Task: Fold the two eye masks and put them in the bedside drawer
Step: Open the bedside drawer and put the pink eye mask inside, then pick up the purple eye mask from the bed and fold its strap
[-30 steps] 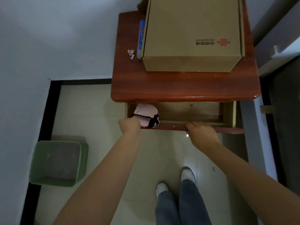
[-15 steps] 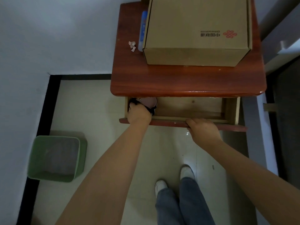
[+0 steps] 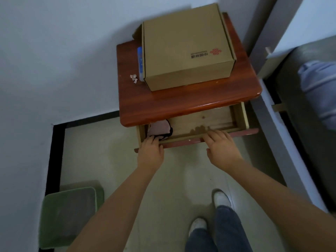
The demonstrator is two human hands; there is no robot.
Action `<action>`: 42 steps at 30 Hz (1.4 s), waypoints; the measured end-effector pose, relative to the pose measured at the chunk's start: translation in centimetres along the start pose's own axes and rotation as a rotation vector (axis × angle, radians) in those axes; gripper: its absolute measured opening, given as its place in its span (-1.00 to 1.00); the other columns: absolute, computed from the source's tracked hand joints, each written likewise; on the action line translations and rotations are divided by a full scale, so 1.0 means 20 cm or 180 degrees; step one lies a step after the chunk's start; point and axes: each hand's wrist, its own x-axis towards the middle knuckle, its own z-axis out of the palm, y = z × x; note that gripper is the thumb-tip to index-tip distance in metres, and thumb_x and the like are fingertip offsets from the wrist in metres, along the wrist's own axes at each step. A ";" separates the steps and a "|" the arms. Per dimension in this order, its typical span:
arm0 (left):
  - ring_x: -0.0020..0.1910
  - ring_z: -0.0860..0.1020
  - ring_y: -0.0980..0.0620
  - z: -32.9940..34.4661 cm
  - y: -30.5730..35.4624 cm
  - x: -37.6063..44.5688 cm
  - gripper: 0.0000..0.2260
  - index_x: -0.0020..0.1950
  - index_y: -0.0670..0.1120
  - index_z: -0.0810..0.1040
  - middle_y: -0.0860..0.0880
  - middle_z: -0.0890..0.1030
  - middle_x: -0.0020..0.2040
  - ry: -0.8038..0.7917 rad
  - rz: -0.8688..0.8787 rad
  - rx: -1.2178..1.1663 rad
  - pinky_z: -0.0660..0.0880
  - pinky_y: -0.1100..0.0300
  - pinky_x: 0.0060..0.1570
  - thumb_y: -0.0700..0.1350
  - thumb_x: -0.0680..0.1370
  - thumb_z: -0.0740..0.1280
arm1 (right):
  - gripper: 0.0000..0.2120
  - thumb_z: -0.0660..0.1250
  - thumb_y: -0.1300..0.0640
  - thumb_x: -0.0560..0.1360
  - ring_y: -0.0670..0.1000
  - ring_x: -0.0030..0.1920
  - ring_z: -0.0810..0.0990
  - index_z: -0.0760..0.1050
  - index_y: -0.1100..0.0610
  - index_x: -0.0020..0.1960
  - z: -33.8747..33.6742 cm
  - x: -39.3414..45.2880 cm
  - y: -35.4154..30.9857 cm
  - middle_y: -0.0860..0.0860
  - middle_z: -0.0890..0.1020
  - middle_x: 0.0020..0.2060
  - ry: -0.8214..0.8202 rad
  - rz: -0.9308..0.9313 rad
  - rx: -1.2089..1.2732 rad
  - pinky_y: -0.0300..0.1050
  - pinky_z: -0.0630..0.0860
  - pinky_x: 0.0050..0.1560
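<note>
Eye mask now inside drawer, touching left grip; clamp state not discernible. Right grip spread flat on drawer front. Placement near complete.

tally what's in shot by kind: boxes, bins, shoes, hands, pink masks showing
cardboard box: 1
green bin: 1
white shoes: 2
left hand and right hand: 2
pink eye mask bundle in drawer: 1
total: 7
</note>
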 end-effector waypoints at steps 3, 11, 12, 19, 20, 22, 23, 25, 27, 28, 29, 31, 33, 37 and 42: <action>0.32 0.35 -0.12 -0.02 0.04 -0.05 -0.67 0.28 -0.26 0.37 -0.23 0.43 0.33 -0.0150 0.0286 0.0298 0.24 0.06 0.34 -0.19 0.54 0.13 | -0.52 0.17 0.19 0.49 0.09 0.47 0.11 0.18 0.11 0.39 -0.02 -0.14 0.00 0.10 0.24 0.44 0.0072 0.0180 0.0270 0.09 -0.06 0.49; 0.40 0.23 -0.16 -0.14 0.73 -0.27 -0.64 0.35 -0.17 0.27 -0.19 0.35 0.39 -0.0530 0.2009 0.1123 0.20 -0.05 0.38 -0.16 0.55 0.12 | -0.53 0.16 0.09 0.53 0.15 0.46 0.13 0.18 0.17 0.39 -0.23 -0.71 0.17 0.17 0.27 0.43 0.0604 0.1151 0.0604 0.13 0.03 0.47; 0.43 0.18 -0.16 -0.15 0.88 -0.31 -0.62 0.37 -0.15 0.24 -0.19 0.31 0.42 -0.0535 0.2195 0.1183 0.16 -0.06 0.41 -0.14 0.56 0.12 | -0.53 0.17 0.09 0.52 0.16 0.45 0.15 0.19 0.21 0.38 -0.28 -0.82 0.22 0.20 0.30 0.41 0.0816 0.1345 0.0648 0.12 0.06 0.47; 0.47 0.04 -0.22 -0.18 2.04 -1.02 -0.52 0.42 -0.24 0.06 -0.28 0.14 0.47 -0.0391 0.3863 0.1576 0.03 -0.07 0.46 -0.07 0.58 0.08 | -0.47 0.13 0.06 0.54 0.17 0.46 0.11 0.09 0.29 0.40 -0.47 -2.08 0.65 0.22 0.20 0.44 0.1662 0.2907 0.0641 0.05 0.01 0.49; 0.47 0.03 -0.22 -0.17 2.19 -1.19 -0.53 0.42 -0.25 0.06 -0.28 0.13 0.47 -0.0403 0.4125 0.1604 0.03 -0.07 0.46 -0.07 0.58 0.07 | -0.46 0.13 0.06 0.54 0.17 0.47 0.09 0.07 0.29 0.41 -0.47 -2.31 0.68 0.21 0.17 0.45 0.1734 0.3124 0.0647 0.06 0.00 0.50; 0.47 0.04 -0.22 -0.11 2.46 -1.57 -0.54 0.40 -0.26 0.08 -0.29 0.14 0.47 -0.0436 0.4626 0.1595 0.03 -0.07 0.45 -0.07 0.58 0.08 | -0.44 0.13 0.05 0.54 0.18 0.48 0.04 0.04 0.30 0.41 -0.45 -2.77 0.72 0.22 0.13 0.46 0.1834 0.3602 0.0669 0.08 -0.02 0.50; 0.47 0.05 -0.21 -0.07 2.58 -1.78 -0.53 0.40 -0.26 0.09 -0.29 0.14 0.47 -0.0449 0.4848 0.1564 0.03 -0.07 0.44 -0.08 0.57 0.09 | -0.44 0.13 0.05 0.55 0.19 0.48 0.01 0.02 0.30 0.42 -0.42 -2.99 0.72 0.22 0.11 0.47 0.1887 0.3838 0.0706 0.08 -0.04 0.50; 0.47 0.05 -0.21 0.03 2.77 -2.20 -0.52 0.41 -0.25 0.08 -0.27 0.14 0.47 -0.0448 0.5239 0.1539 0.03 -0.08 0.45 -0.06 0.57 0.10 | -0.43 0.13 0.05 0.55 0.19 0.48 -0.01 0.01 0.30 0.42 -0.37 -3.44 0.71 0.23 0.10 0.47 0.2014 0.4235 0.0720 0.09 -0.04 0.49; 0.48 0.02 -0.20 0.14 2.92 -2.62 -0.52 0.42 -0.24 0.06 -0.25 0.12 0.49 -0.0473 0.5559 0.1535 0.02 -0.08 0.45 -0.05 0.58 0.08 | -0.42 0.14 0.03 0.54 0.19 0.48 0.00 0.01 0.29 0.42 -0.31 -3.88 0.69 0.22 0.11 0.47 0.2111 0.4540 0.0668 0.08 -0.02 0.48; 0.49 0.00 -0.19 0.19 2.99 -2.83 -0.52 0.42 -0.23 0.06 -0.24 0.11 0.49 -0.0496 0.5680 0.1535 0.01 -0.09 0.45 -0.06 0.58 0.08 | -0.41 0.15 0.03 0.54 0.19 0.48 0.00 0.02 0.29 0.42 -0.27 -4.09 0.67 0.22 0.11 0.47 0.2130 0.4651 0.0646 0.08 -0.02 0.48; 0.49 -0.02 -0.18 0.23 3.05 -3.03 -0.53 0.43 -0.23 0.05 -0.23 0.09 0.50 -0.0504 0.5776 0.1548 0.00 -0.09 0.46 -0.06 0.59 0.07 | -0.40 0.15 0.02 0.54 0.19 0.48 0.01 0.01 0.29 0.43 -0.25 -4.31 0.65 0.22 0.11 0.47 0.2115 0.4750 0.0612 0.07 -0.02 0.48; 0.50 -0.05 -0.17 0.30 3.18 -3.41 -0.53 0.44 -0.21 0.03 -0.21 0.07 0.51 -0.0508 0.5877 0.1524 -0.02 -0.08 0.46 -0.06 0.59 0.06 | -0.39 0.16 0.02 0.53 0.19 0.48 0.03 0.02 0.31 0.42 -0.20 -4.72 0.62 0.23 0.12 0.47 0.2090 0.4937 0.0472 0.05 0.00 0.49; 0.50 -0.06 -0.16 0.35 3.31 -3.75 -0.53 0.43 -0.22 0.02 -0.20 0.07 0.51 -0.0583 0.5916 0.1378 -0.02 -0.08 0.47 -0.06 0.59 0.05 | -0.39 0.20 0.04 0.51 0.21 0.45 0.09 0.06 0.33 0.40 -0.18 -5.10 0.59 0.27 0.19 0.43 0.2218 0.5146 0.0347 0.04 0.00 0.45; 0.50 -0.05 -0.16 0.45 3.60 -4.25 -0.50 0.44 -0.22 0.00 -0.20 0.07 0.51 -0.0562 0.6143 0.1306 0.00 -0.08 0.48 -0.02 0.59 0.05 | -0.44 0.24 0.06 0.49 0.26 0.34 0.24 0.18 0.37 0.33 -0.14 -5.66 0.62 0.31 0.33 0.32 0.2337 0.5482 0.0333 0.09 0.18 0.33; 0.49 -0.01 -0.15 0.69 4.05 -4.56 -0.51 0.42 -0.23 0.06 -0.20 0.11 0.50 -0.0477 0.6149 0.1122 0.04 -0.09 0.46 -0.01 0.58 0.09 | -0.53 0.26 0.08 0.47 0.24 0.25 0.33 0.29 0.38 0.22 -0.02 -6.14 0.96 0.32 0.42 0.22 0.2302 0.5608 0.0415 0.08 0.28 0.25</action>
